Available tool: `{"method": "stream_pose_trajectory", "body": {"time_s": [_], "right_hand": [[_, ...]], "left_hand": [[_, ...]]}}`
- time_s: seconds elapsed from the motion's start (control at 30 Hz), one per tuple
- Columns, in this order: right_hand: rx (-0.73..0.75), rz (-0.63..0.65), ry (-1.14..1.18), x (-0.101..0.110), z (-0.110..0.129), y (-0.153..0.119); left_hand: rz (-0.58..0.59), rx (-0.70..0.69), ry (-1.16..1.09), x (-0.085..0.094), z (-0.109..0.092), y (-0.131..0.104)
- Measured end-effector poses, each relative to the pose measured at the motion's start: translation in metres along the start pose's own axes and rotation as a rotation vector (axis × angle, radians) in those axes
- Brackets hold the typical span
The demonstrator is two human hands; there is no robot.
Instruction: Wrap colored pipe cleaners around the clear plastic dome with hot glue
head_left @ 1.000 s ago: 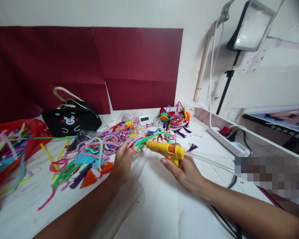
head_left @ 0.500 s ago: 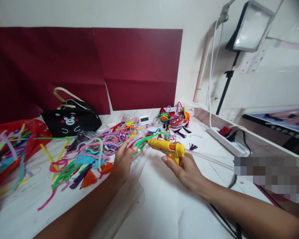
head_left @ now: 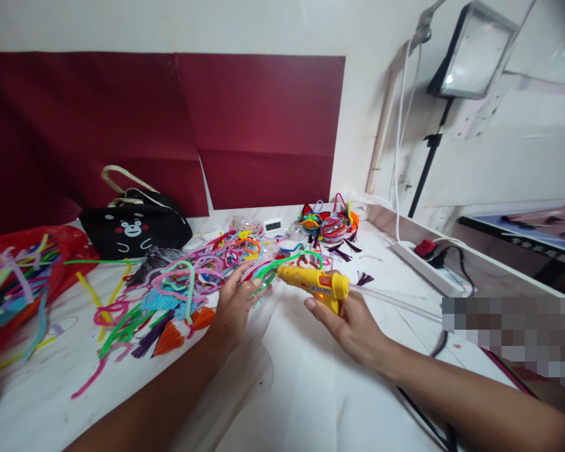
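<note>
A yellow hot glue gun (head_left: 313,284) with a lit orange light is gripped in my right hand (head_left: 353,323), its nozzle pointing left. A clear glue stick (head_left: 390,297) sticks out of its back. My left hand (head_left: 235,300) has its fingers closed round a clear, shiny piece (head_left: 265,280) with green pipe cleaner (head_left: 289,258) along it; the fingers hide part of its shape. The nozzle is at the right side of this piece, but whether it touches I cannot tell. Left of that hand spreads a heap of coloured pipe cleaners (head_left: 169,282) with orange and purple tassels.
Finished-looking pipe-cleaner pieces (head_left: 332,226) lie at the back beside a small digital clock (head_left: 272,226). A black bag (head_left: 136,223) and a red plastic bag (head_left: 70,251) of pipe cleaners stand left. At right are a power strip (head_left: 433,270) and a lamp (head_left: 478,50).
The glue gun's nozzle has shifted slightly left and down along the clear piece. My left hand has turned the piece a little and keeps its hold.
</note>
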State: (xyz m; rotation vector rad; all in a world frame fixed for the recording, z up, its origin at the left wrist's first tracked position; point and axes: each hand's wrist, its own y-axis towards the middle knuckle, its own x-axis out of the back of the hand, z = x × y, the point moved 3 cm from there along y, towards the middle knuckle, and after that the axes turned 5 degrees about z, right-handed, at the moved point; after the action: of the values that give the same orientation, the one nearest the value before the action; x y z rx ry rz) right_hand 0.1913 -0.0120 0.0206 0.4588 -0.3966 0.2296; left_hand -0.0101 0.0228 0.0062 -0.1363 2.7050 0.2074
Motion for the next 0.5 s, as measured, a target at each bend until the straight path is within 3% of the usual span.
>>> {"method": "stream_pose_trajectory", "body": {"time_s": [0.23, 0.5], "right_hand": [[-0.061, 0.019, -0.011, -0.0036, -0.0041, -0.0042], [-0.02, -0.007, -0.002, -0.0006, -0.0011, -0.0008]], "left_hand": [[0.006, 0.007, 0.026, 0.0005, 0.0014, 0.0001], [0.015, -0.018, 0.015, 0.0024, 0.0016, 0.0019]]}}
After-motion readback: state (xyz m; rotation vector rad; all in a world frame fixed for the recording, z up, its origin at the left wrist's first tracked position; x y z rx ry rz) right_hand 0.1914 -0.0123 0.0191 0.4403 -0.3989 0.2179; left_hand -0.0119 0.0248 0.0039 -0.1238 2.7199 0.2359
